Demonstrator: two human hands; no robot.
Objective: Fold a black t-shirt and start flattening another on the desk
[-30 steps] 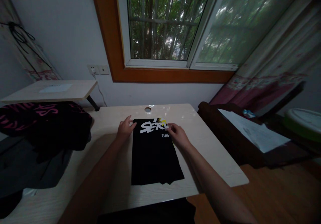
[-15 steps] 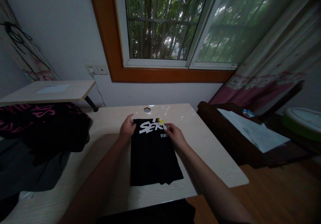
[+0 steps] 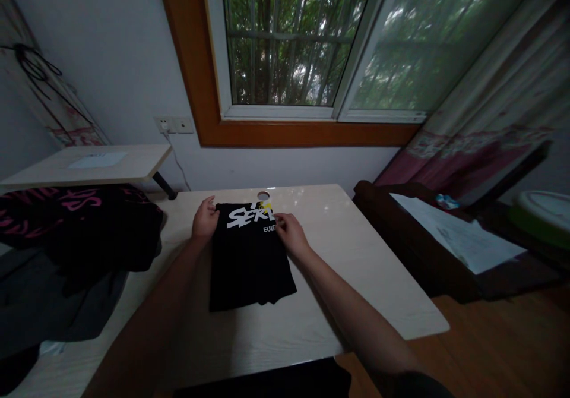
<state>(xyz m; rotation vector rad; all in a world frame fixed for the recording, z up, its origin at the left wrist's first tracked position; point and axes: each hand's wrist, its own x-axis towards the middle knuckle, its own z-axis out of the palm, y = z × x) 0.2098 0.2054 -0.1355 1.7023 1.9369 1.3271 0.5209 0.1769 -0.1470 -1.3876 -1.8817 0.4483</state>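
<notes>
My hands on a folded black T-shirt point(image 3: 249, 255) at a pale desk point(image 3: 356, 267) under the window point(image 3: 289, 41).

Head view: dark clothes point(image 3: 80, 226) piled at nine o'clock. My left hand point(image 3: 205, 220) and right hand point(image 3: 289, 234) pinch the shirt's far corners, at twelve o'clock.

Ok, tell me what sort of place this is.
Likely a room in a home: a barred window with a curtain, a pale desk where both hands hold a folded black shirt, and a clothes pile.
</notes>
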